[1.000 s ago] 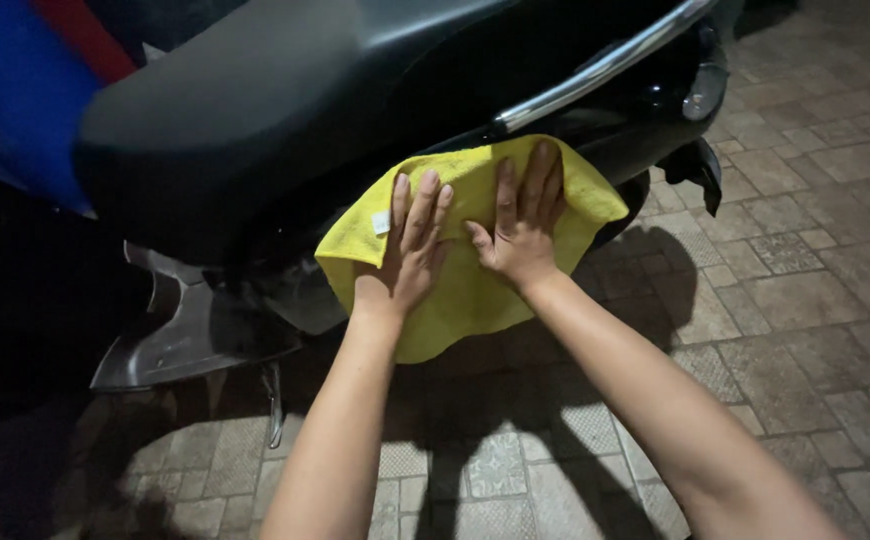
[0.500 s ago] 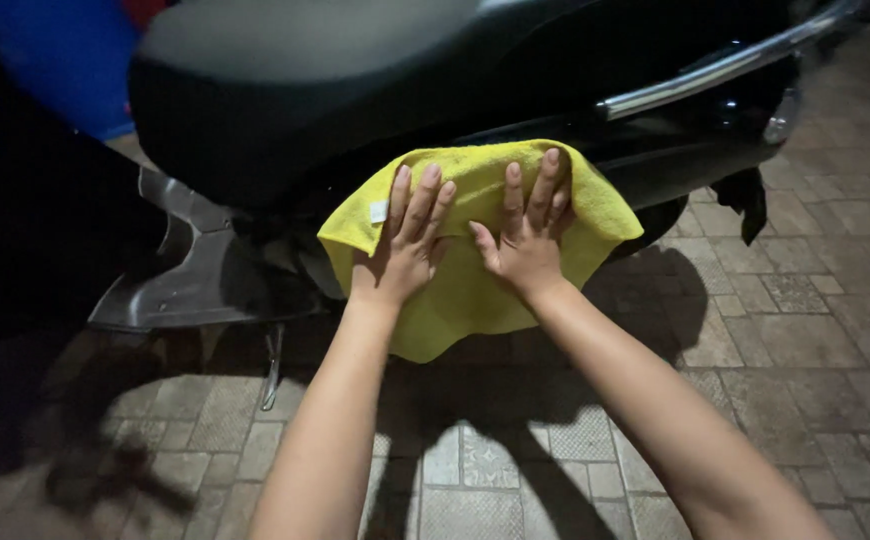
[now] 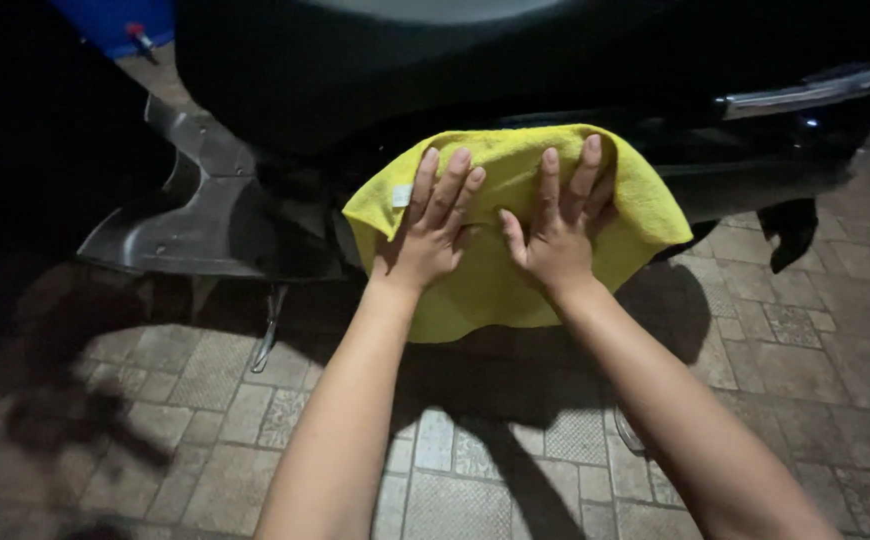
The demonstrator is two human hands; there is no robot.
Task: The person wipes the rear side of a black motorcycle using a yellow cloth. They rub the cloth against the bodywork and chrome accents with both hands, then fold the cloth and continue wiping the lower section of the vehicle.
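Observation:
A yellow cloth [image 3: 485, 290] hangs spread over the dark side panel of a black scooter [image 3: 715, 180], just under its seat [image 3: 435, 50]. My left hand [image 3: 433, 225] lies flat on the cloth's left half, fingers apart and pointing up. My right hand [image 3: 560, 225] lies flat beside it on the right half, fingers spread too. Both palms press the cloth against the panel; neither hand grips it. The cloth's lower edge hangs free below my wrists.
A grey footboard [image 3: 195, 215] juts out at the left, with a side stand [image 3: 267, 335] under it. A chrome grab rail [image 3: 815, 92] runs at the upper right. Paving bricks [image 3: 205, 400] cover the ground. Something blue [image 3: 120, 18] stands at the top left.
The view has moved closer and lower along the scooter. Both hands stay flat on the yellow cloth, shifted slightly up and right on the panel.

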